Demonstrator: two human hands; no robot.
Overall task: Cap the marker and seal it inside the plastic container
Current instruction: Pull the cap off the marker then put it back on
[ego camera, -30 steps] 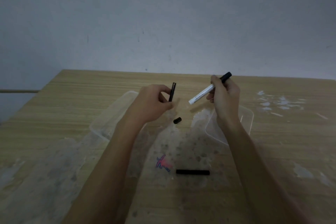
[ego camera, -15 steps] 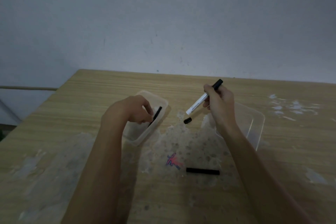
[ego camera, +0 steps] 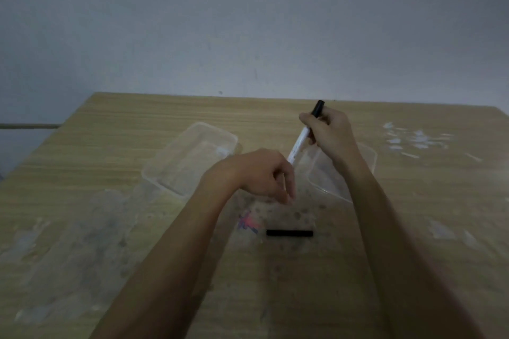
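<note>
A person's right hand (ego camera: 329,135) grips a white marker (ego camera: 298,142) by its upper barrel, tip angled down over a wooden table (ego camera: 124,129). The left hand (ego camera: 261,175) hangs below it with fingers curled; whether it holds anything I cannot tell. The marker looks light, stiff and smooth, best pinched mid-barrel, with the clear plastic container (ego camera: 190,157) open just left and a black stick (ego camera: 289,233) lying nearer.

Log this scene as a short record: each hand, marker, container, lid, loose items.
right hand: holds marker, tilted, black end up
left hand: fingers curled down near marker's lower end; contents unclear
container: clear, open, on table, left
lid: clear, under right forearm
black stick: flat on table, near edge
</note>
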